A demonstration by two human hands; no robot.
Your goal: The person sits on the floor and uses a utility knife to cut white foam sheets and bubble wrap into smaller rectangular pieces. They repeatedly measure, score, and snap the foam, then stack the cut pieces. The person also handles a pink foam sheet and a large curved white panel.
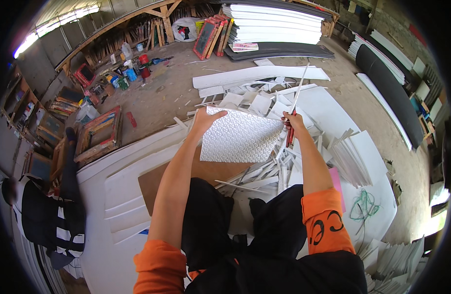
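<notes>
Between my hands hangs a silvery-white embossed sheet (240, 137), roughly rectangular, tilted over a heap of white offcuts (264, 171). My left hand (206, 120) is closed on its upper left corner, thumb on top. At the upper right corner, my right hand (294, 121) is closed around a red-handled tool (289, 136), whose exact kind I cannot make out. A long, thin pale strip (301, 85) points up and away from that hand; whether it belongs to the tool is unclear. The right fingers also touch or nearly touch the sheet's corner.
A brown board (149, 183) lies under my left forearm. On the right lean stacked white sheets (355, 157), near green string (365, 206). Another person (54, 210) is at the far left. Paint containers (130, 73), wooden frames (100, 134) and a tall sheet stack (277, 24) stand beyond.
</notes>
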